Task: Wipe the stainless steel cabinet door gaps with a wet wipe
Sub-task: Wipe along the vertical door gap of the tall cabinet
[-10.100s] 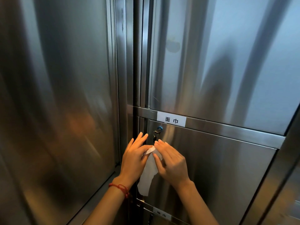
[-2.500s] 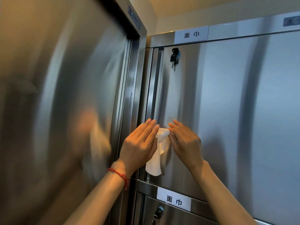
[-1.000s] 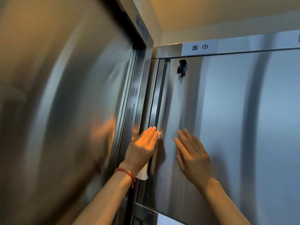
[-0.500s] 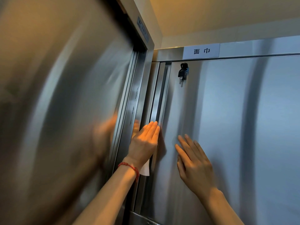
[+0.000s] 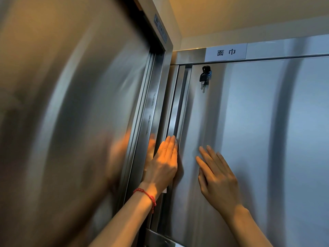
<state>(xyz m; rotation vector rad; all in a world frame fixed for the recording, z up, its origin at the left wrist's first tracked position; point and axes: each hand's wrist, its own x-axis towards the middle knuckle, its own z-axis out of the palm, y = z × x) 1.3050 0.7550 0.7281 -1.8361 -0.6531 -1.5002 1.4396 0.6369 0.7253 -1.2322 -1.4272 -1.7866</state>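
My left hand (image 5: 163,163) lies flat, fingers together, over the vertical gap (image 5: 179,107) along the left edge of the upper stainless steel cabinet door (image 5: 258,131). It presses the white wet wipe (image 5: 165,189) against the gap; only a small corner of the wipe shows below the palm. My right hand (image 5: 216,175) rests flat on the door face to the right of the gap, fingers spread, holding nothing. A red string bracelet is on my left wrist.
A black key (image 5: 204,77) hangs in the lock near the door's top left corner. A white label (image 5: 226,52) sits on the frame above. A large steel panel (image 5: 71,113) with its own frame stands close on the left, meeting the cabinet in a corner.
My left hand with the wipe has slid slightly upward along the gap. My right hand let go of the wipe earlier and now stays flat on the door. The view has tilted up.
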